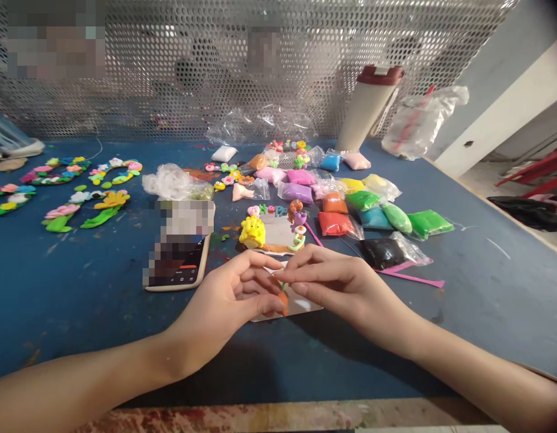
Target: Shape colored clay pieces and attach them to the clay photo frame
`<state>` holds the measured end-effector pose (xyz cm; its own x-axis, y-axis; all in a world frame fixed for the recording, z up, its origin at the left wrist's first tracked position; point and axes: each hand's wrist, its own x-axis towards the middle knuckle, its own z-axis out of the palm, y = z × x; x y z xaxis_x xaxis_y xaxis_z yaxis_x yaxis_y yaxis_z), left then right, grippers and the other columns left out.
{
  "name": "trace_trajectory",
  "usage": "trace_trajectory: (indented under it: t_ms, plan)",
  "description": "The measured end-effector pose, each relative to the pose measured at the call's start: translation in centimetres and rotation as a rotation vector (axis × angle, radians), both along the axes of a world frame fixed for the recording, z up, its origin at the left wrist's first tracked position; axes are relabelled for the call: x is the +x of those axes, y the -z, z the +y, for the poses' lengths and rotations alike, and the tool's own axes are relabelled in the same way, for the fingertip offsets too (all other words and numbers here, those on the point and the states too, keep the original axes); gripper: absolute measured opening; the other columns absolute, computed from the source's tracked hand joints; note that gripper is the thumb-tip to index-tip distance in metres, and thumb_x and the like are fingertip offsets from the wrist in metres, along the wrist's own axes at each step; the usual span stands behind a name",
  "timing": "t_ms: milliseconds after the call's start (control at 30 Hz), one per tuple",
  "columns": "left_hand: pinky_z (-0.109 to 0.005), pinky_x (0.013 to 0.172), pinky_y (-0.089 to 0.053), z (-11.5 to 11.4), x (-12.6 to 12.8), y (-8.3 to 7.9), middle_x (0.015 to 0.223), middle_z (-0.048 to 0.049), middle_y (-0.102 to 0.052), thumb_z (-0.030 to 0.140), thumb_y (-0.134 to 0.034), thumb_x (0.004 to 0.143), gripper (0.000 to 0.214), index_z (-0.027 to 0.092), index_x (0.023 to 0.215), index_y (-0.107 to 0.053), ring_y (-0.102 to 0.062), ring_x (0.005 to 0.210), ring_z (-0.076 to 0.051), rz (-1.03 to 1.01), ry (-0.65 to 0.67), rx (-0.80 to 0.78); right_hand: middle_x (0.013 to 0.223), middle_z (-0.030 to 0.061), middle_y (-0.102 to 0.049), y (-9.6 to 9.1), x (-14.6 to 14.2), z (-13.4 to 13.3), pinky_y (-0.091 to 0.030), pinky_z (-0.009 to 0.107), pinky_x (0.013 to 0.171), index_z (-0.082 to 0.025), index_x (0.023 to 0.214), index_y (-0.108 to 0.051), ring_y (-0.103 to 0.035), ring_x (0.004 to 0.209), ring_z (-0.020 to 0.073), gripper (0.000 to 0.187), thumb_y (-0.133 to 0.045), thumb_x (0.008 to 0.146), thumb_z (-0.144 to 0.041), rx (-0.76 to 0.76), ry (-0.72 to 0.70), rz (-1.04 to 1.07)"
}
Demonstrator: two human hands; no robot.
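My left hand (228, 294) and my right hand (345, 288) meet above a white card (303, 307) on the blue table. Between their fingertips is a small orange clay carrot (283, 302). My left fingers wrap its body, while my right thumb and forefinger pinch a thin green sprig (283, 286) at its top. Beyond my hands, a yellow clay figure (252, 232) stands on a pale board (278, 236) among small clay flowers. A pink plastic clay tool (413, 278) lies to the right of my right hand.
Bagged clay in many colours (363, 210) covers the table's middle and right. A phone (179, 258) with a blurred screen lies left of my hands. Clay flower garlands (86, 201) lie at left. A white tumbler (367, 108) stands before a perforated metal screen (215, 72).
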<state>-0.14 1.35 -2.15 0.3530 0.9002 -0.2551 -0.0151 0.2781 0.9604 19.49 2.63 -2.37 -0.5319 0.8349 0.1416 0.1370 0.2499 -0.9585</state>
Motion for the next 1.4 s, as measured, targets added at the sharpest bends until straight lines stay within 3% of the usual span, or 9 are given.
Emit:
trace_trajectory:
  t_ms: [633, 900, 1033, 1133, 1400]
  plan:
    - [-0.018, 0.065, -0.055, 0.14, -0.08, -0.07, 0.077, 0.0045, -0.072, 0.014, -0.075, 0.073, 0.027, 0.02, 0.095, -0.061, -0.07, 0.07, -0.011, -0.047, 0.037, -0.067, 0.097, 0.0024, -0.064, -0.14, -0.1, -0.1, -0.048, 0.031, 0.088, -0.033, 0.106, -0.073, -0.06, 0.091, 0.0147, 0.026, -0.061, 0.089, -0.019, -0.041, -0.006, -0.008]
    - [-0.022, 0.061, -0.055, 0.32, -0.3, -0.05, 0.075, 0.0016, -0.071, 0.019, -0.075, 0.075, 0.029, 0.019, 0.1, -0.061, -0.07, 0.066, -0.014, -0.005, 0.061, -0.053, 0.092, 0.0027, -0.066, -0.04, -0.09, -0.01, -0.048, 0.03, 0.079, -0.026, 0.104, -0.072, -0.06, 0.088, 0.0161, 0.02, -0.062, 0.088, -0.022, -0.034, 0.028, -0.036]
    - [-0.018, 0.06, -0.053, 0.4, -0.47, 0.02, 0.075, 0.0026, -0.07, 0.02, -0.074, 0.076, 0.029, 0.019, 0.102, -0.061, -0.07, 0.065, -0.012, -0.039, 0.071, -0.051, 0.084, 0.0007, -0.065, 0.05, -0.13, -0.18, -0.046, 0.026, 0.065, -0.021, 0.087, -0.068, -0.06, 0.076, 0.0137, 0.006, -0.064, 0.086, -0.024, -0.08, 0.135, 0.016]
    - [-0.018, 0.058, -0.053, 0.6, -0.49, 0.0, 0.075, 0.0029, -0.069, 0.02, -0.076, 0.076, 0.031, 0.018, 0.102, -0.059, -0.07, 0.063, -0.012, -0.06, 0.062, -0.071, 0.078, 0.0, -0.064, -0.1, -0.14, -0.4, -0.045, 0.025, 0.063, -0.02, 0.079, -0.065, -0.058, 0.071, 0.0127, 0.007, -0.062, 0.085, -0.019, -0.034, 0.146, 0.016]
    - [-0.019, 0.056, -0.052, 0.77, -0.23, -0.01, 0.074, 0.0025, -0.07, 0.018, -0.074, 0.076, 0.032, 0.016, 0.104, -0.058, -0.07, 0.06, -0.012, -0.075, 0.051, -0.092, 0.078, 0.001, -0.066, -0.39, -0.3, -0.48, -0.046, 0.027, 0.066, -0.019, 0.08, -0.068, -0.06, 0.074, 0.014, 0.01, -0.061, 0.084, -0.013, 0.087, 0.138, -0.057]
